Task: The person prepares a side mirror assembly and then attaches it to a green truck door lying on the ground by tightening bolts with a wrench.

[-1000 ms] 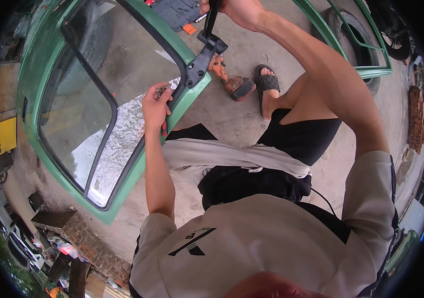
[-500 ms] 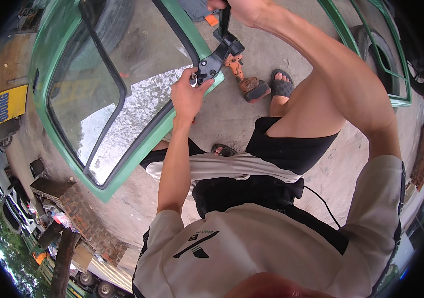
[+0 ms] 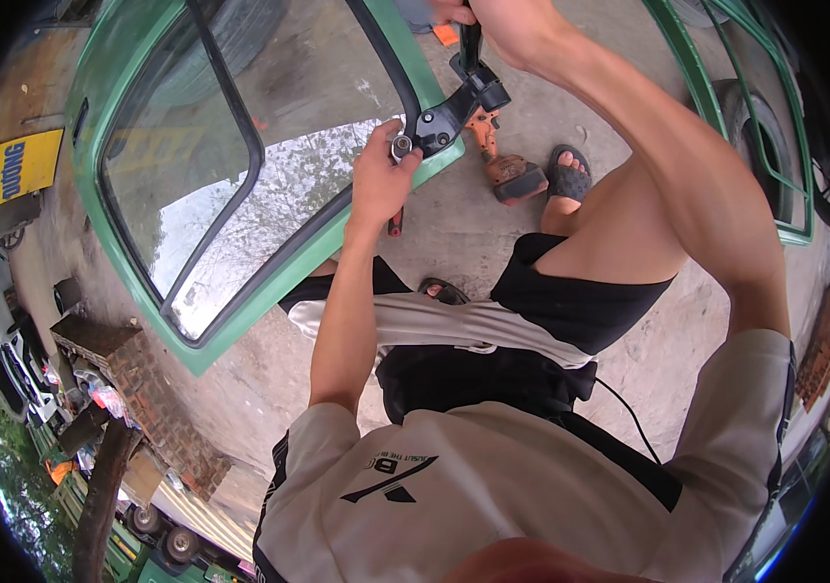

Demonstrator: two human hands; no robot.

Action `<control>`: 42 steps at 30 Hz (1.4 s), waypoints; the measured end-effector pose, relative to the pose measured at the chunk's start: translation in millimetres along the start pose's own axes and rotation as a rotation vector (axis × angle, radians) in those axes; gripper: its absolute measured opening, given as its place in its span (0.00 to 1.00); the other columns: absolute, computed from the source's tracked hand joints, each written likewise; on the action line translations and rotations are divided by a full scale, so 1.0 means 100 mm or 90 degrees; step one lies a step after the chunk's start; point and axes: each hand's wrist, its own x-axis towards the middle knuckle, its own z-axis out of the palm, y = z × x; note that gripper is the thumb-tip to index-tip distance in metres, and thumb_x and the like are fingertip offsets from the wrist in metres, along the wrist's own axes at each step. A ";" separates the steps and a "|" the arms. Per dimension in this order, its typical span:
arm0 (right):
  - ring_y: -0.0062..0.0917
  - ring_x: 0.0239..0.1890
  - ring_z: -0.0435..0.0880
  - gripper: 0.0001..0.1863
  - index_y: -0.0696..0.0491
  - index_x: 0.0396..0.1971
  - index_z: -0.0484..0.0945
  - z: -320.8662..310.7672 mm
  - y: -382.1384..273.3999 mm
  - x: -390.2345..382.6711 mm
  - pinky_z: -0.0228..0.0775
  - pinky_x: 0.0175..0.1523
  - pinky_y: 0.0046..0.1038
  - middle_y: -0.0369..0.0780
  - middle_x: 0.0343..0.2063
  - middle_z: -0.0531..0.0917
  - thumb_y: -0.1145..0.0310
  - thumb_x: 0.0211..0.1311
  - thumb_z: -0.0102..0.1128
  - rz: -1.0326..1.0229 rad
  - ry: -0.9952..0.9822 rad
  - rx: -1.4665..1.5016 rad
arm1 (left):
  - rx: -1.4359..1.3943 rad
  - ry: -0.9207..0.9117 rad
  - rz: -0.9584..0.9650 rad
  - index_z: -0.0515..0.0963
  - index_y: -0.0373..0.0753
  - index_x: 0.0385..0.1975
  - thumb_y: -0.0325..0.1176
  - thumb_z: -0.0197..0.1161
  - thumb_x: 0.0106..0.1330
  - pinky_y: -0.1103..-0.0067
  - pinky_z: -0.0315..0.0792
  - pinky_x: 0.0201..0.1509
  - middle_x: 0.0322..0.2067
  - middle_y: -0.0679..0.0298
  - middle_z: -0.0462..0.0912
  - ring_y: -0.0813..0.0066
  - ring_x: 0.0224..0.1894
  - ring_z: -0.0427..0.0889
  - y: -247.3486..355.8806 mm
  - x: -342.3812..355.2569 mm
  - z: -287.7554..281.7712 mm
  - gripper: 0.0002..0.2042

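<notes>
A green vehicle door (image 3: 203,358) with a glass window stands in front of me, to the left. At its near right corner sits a black mirror-arm bracket (image 3: 439,124) with bolts in its plate. My left hand (image 3: 381,185) is closed beside the plate, pinching a small silver socket-like piece (image 3: 401,147) with a round dark hole. At the top edge, my right hand (image 3: 517,34) is wrapped round the black arm (image 3: 471,47) that rises from the bracket; its fingers are partly cut off by the picture's edge.
An orange cordless impact driver (image 3: 507,170) lies on the concrete floor near my sandalled foot (image 3: 566,175). A red-handled tool (image 3: 395,222) is below the door edge. Another green door frame (image 3: 696,73) and a tyre (image 3: 760,136) are at right. Bricks (image 3: 148,398) are stacked at left.
The door, bracket and both hands sit a little further right in the picture. The silver piece by my left fingers shows more plainly. Both grips stay the same.
</notes>
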 end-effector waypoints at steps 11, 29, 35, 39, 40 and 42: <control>0.18 0.15 0.59 0.32 0.47 0.13 0.63 -0.02 -0.03 -0.01 0.53 0.25 0.24 0.30 0.12 0.62 0.40 0.73 0.48 0.040 0.005 -0.009 | -0.277 -0.129 -0.120 0.75 0.32 0.60 0.25 0.63 0.69 0.82 0.74 0.34 0.39 0.55 0.87 0.75 0.32 0.85 0.25 0.21 -0.33 0.19; 0.18 0.15 0.60 0.30 0.47 0.14 0.65 -0.14 -0.05 0.02 0.52 0.23 0.26 0.30 0.12 0.64 0.42 0.73 0.49 0.018 -0.036 0.006 | 0.053 -0.064 -0.017 0.83 0.34 0.48 0.25 0.76 0.55 0.72 0.79 0.36 0.36 0.55 0.88 0.65 0.33 0.89 0.49 0.29 -0.17 0.19; 0.18 0.14 0.60 0.31 0.47 0.13 0.65 -0.08 -0.06 0.02 0.51 0.22 0.27 0.31 0.12 0.64 0.42 0.73 0.50 0.007 -0.046 0.023 | 0.109 -0.067 0.076 0.83 0.37 0.46 0.27 0.76 0.53 0.70 0.79 0.38 0.36 0.53 0.88 0.59 0.33 0.89 0.49 0.30 -0.16 0.19; 0.19 0.14 0.61 0.31 0.48 0.13 0.66 -0.07 -0.09 0.01 0.52 0.23 0.27 0.31 0.12 0.64 0.43 0.72 0.51 0.023 -0.017 0.004 | 0.201 -0.076 0.114 0.83 0.41 0.46 0.27 0.77 0.52 0.67 0.78 0.39 0.34 0.51 0.87 0.54 0.33 0.87 0.51 0.35 -0.21 0.19; 0.19 0.14 0.61 0.30 0.48 0.14 0.66 -0.09 -0.08 0.01 0.53 0.23 0.27 0.31 0.12 0.65 0.43 0.72 0.51 0.015 -0.013 -0.003 | 0.241 -0.105 0.115 0.83 0.42 0.45 0.27 0.76 0.52 0.66 0.78 0.39 0.33 0.51 0.87 0.52 0.33 0.86 0.58 0.38 -0.23 0.19; 0.19 0.14 0.62 0.30 0.48 0.14 0.66 -0.10 -0.07 0.00 0.54 0.23 0.27 0.32 0.12 0.65 0.43 0.72 0.52 0.009 -0.011 -0.008 | 0.284 -0.135 0.115 0.83 0.43 0.45 0.27 0.76 0.52 0.65 0.77 0.40 0.33 0.51 0.87 0.51 0.33 0.86 0.60 0.40 -0.28 0.18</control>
